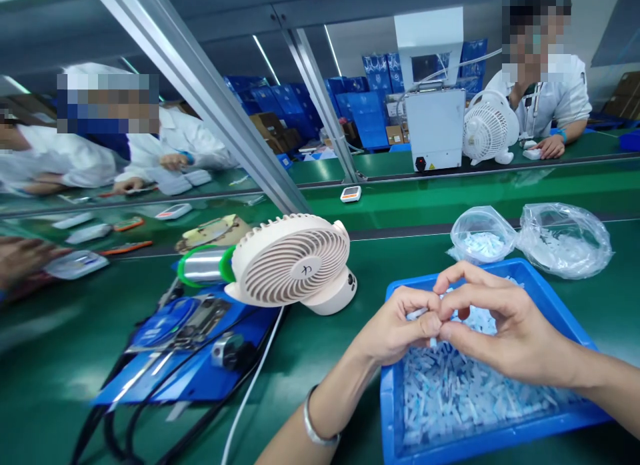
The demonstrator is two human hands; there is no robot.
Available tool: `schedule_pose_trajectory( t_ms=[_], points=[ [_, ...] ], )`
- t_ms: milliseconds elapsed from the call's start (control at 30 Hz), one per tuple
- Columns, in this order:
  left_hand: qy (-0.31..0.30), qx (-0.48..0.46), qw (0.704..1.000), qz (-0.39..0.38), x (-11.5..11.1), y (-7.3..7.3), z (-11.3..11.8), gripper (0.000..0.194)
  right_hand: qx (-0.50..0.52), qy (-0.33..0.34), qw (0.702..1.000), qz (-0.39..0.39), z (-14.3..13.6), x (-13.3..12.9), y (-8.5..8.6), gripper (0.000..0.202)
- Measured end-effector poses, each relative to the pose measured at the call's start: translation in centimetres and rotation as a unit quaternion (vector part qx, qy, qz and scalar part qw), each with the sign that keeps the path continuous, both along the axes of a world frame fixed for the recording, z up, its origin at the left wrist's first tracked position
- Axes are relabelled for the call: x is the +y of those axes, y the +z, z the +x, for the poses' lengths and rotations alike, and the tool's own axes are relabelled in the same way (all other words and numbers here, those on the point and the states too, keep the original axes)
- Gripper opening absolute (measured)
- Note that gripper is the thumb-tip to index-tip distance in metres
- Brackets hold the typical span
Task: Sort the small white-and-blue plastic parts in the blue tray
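My left hand [397, 326] is closed, its thumb and fingertips pinching a small white and pale-blue strip-like piece [433, 342]. My right hand [515, 321] meets it fingertip to fingertip, thumb and fingers curled together at the same spot. Whether the right fingers also grip the piece is hidden. Both hands are over a blue plastic tray [387, 411], which holds a heap of similar small pale pieces [465, 395]. Just behind the tray are two clear plastic bags: the left bag [481, 233] has pale pieces inside, and the right bag [565, 241] holds whitish pieces.
A cream desk fan [300, 265] stands left of the tray, its white cable [255, 385] running toward me. Farther left lies a blue-based fixture [190, 345] with black cables. Metal posts [210, 98] rise behind. Co-workers sit across the bench; another person's hand [27, 261] reaches in at left.
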State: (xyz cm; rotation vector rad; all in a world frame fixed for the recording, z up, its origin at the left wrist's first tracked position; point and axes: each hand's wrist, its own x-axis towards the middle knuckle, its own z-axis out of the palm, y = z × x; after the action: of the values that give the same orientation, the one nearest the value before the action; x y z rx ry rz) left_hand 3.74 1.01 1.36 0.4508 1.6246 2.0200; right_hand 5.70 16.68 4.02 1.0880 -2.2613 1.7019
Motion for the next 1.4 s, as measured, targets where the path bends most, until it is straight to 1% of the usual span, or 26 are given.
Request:
schedule_pose_trajectory(
  t_ms=[233,467,600,667,733,800,900,1033,1100,1200,1300,1400],
  points=[
    [-0.023,-0.033,0.999,-0.005,-0.1,-0.1,-0.1,0.041,0.057,0.018,0.997,0.048,-0.1,0.2,0.2,0.012],
    [-0.041,-0.016,0.999,0.008,-0.2,-0.2,-0.3,0.038,0.064,0.029,0.994,0.087,-0.1,0.4,0.4,0.011],
    [-0.039,-0.003,0.999,0.007,-0.1,-0.2,-0.2,0.038,0.062,0.029,0.995,0.077,0.0,0.4,0.2,0.011],
    [-0.024,0.019,1.000,0.002,0.0,-0.1,-0.2,0.037,0.056,0.014,0.996,0.064,0.0,0.4,0.1,0.011],
    [-0.002,0.087,0.996,-0.019,0.1,0.3,0.0,0.035,0.053,-0.007,0.997,0.049,-0.1,0.6,0.0,0.013],
    [0.029,0.196,0.978,-0.062,0.1,0.7,0.1,0.031,0.044,-0.019,0.998,0.043,-0.3,0.9,0.1,0.013],
    [0.078,0.349,0.926,-0.121,0.0,1.3,0.4,0.024,0.013,-0.011,0.998,0.062,-0.5,1.3,0.5,0.012],
    [0.109,0.467,0.865,-0.148,-0.2,1.5,0.5,0.017,-0.026,0.004,0.995,0.092,-0.6,1.5,1.1,0.014],
    [0.111,0.501,0.843,-0.161,-0.2,1.5,0.5,0.015,-0.038,0.009,0.995,0.095,-0.6,1.5,1.3,0.015],
    [0.108,0.528,0.824,-0.177,-0.3,1.4,0.6,0.015,-0.045,0.013,0.994,0.093,-0.6,1.5,1.4,0.015],
    [0.104,0.538,0.815,-0.187,-0.3,1.3,0.6,0.015,-0.058,0.023,0.993,0.102,-0.6,1.5,1.5,0.015],
    [0.095,0.541,0.813,-0.191,-0.3,1.3,0.6,0.015,-0.075,0.034,0.991,0.110,-0.7,1.7,1.6,0.015]
  ],
)
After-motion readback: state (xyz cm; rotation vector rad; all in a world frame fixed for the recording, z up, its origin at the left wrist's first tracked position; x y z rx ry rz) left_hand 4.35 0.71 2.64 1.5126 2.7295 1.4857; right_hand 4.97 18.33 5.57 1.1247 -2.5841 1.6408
